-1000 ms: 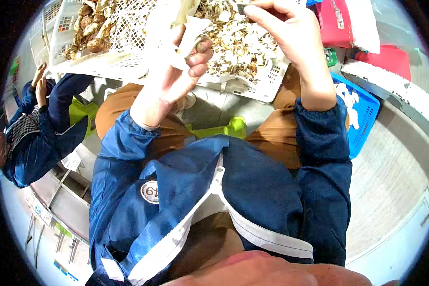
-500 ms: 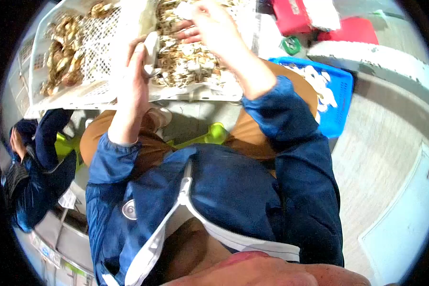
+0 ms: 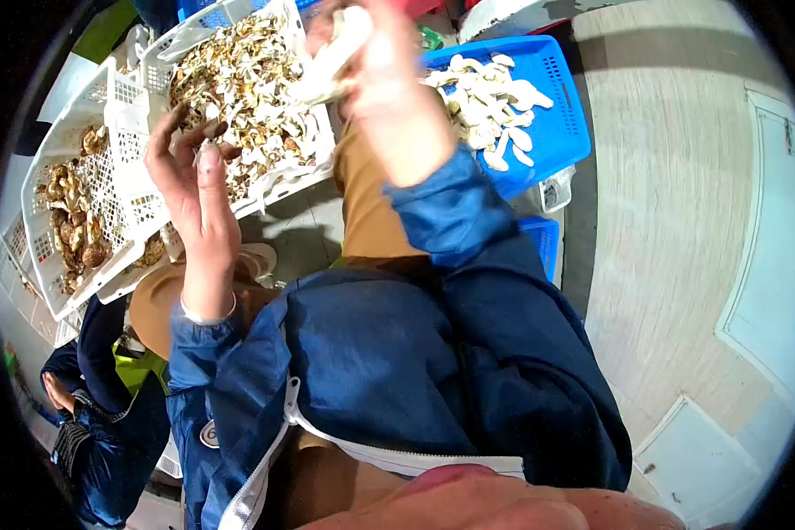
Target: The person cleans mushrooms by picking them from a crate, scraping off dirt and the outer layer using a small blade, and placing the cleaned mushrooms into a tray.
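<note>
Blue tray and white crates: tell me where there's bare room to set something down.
The blue tray has bare floor between the peeled mushrooms and its right wall. The left white crate shows bare mesh right of its brown mushrooms. Crowded: the neighbouring white crate, spread with trimmings.

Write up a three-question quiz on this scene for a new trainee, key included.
1. Which of the wearer's hands holds a pale mushroom?
2. True or false: the blue tray has nothing in it.
3. What colour is the basket in which the brown mushrooms lie? A) blue B) white C) green

Key:
1. The right hand, blurred but with the mushroom visible in it.
2. False: many pale pieces lie in it.
3. B
</note>
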### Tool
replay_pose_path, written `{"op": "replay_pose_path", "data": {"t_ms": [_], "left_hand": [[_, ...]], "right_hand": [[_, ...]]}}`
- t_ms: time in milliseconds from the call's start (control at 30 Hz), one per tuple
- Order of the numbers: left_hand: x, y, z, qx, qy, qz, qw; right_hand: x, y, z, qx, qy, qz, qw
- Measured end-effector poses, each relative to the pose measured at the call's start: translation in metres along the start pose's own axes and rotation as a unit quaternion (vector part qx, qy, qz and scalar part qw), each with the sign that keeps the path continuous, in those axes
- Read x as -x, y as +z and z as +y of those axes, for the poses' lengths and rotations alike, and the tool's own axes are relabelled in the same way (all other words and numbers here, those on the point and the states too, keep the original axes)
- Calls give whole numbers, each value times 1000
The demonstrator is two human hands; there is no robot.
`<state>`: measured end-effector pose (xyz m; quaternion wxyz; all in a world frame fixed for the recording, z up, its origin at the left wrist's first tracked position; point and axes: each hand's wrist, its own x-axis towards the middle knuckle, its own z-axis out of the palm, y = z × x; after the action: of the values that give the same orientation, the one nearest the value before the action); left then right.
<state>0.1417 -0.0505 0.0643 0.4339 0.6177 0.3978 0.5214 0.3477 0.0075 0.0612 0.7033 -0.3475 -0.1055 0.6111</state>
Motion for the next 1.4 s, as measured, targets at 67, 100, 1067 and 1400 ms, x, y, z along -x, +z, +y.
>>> {"op": "replay_pose_path", "data": {"t_ms": [67,100,1067,1400], "left_hand": [[12,-12,-10,-54,-47,-6,997],[15,-19,-12,-77,-60,7,995],[-28,-540,-121,-516,-291,199,780],[-55,-466,-172,-633,-447,-201,599]], "right_hand": [[-16,-57,-64,36,-194,-134,971],[-28,-119,-98,63,-117,-77,988],[29,93,124,491,-11,-437,753],[1,79,163,542,78,-389,741]]}}
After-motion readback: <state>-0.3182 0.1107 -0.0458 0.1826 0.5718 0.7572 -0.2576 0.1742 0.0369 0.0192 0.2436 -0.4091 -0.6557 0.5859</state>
